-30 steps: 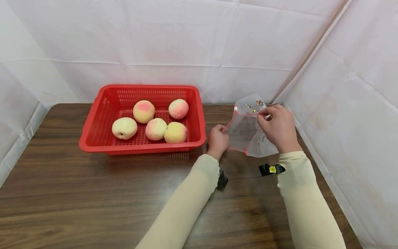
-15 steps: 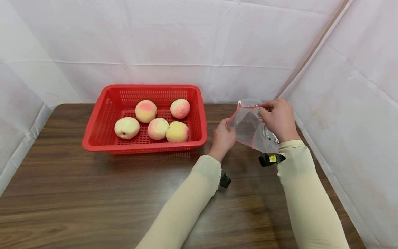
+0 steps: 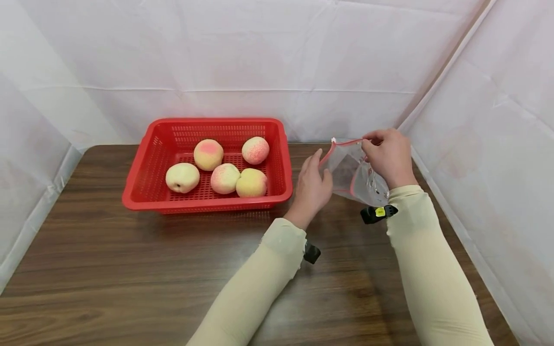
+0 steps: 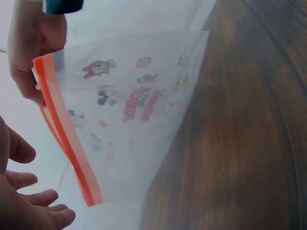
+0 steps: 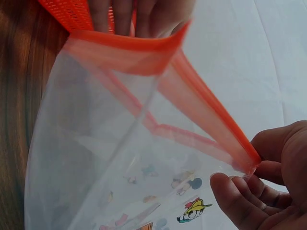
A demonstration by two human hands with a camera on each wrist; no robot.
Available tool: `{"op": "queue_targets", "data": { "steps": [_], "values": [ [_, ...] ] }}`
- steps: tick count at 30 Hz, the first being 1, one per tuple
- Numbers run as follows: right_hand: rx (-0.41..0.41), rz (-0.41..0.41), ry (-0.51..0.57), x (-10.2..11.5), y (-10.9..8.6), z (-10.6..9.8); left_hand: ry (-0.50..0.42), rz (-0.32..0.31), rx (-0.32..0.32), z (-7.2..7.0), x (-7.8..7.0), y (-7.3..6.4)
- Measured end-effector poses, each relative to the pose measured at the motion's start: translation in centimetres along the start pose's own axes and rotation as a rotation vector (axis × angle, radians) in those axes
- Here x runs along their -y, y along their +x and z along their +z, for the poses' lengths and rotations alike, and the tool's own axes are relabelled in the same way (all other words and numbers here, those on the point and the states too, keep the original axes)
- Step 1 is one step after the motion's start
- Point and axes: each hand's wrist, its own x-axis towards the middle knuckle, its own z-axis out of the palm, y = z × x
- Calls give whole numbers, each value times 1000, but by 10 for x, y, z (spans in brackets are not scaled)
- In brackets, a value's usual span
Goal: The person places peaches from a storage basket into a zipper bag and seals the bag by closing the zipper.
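Observation:
A clear zip bag (image 3: 348, 168) with a red-orange zip edge and cartoon prints stands with its mouth spread, at the right of the table. My right hand (image 3: 391, 156) pinches the zip edge at one corner; in the right wrist view its fingers (image 5: 268, 191) show at that corner. Beside the opposite edge is my left hand (image 3: 312, 190), its fingers extended and slightly spread. In the left wrist view the left hand (image 4: 29, 196) seems apart from the zip edge, though the head view does not settle whether it touches the bag.
A red plastic basket (image 3: 207, 204) with several peaches (image 3: 208, 154) in it stands left of my hands on the dark wooden table (image 3: 143, 278). White sheeting (image 3: 242, 57) hangs behind the table and along its right side.
My left hand has let go of the bag's edge, shifted slightly right and away from me, and straightened its fingers. The right hand keeps its pinch; the bag's mouth has opened wider.

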Motion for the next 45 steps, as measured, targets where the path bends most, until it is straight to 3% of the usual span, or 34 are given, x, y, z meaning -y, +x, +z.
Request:
{"op": "queue_targets", "data": {
  "steps": [11, 15, 29, 34, 41, 45],
  "values": [
    [-50, 13, 25, 9, 4, -3, 45, 192, -59, -20, -6, -9],
    [-58, 8, 35, 13, 4, -3, 51, 211, -91, -29, -4, -10],
    [-68, 23, 56, 29, 4, 1, 136, 199, -145, -57, 9, -14],
    [-66, 10, 61, 34, 4, 7, 148, 120, -115, -66, 17, -17],
    [-69, -15, 88, 43, 3, 17, 198, 124, -103, -78, 19, -17],
    [-79, -39, 102, 46, 4, 23, 272, 84, -80, -87, 20, -14]
  ]
}}
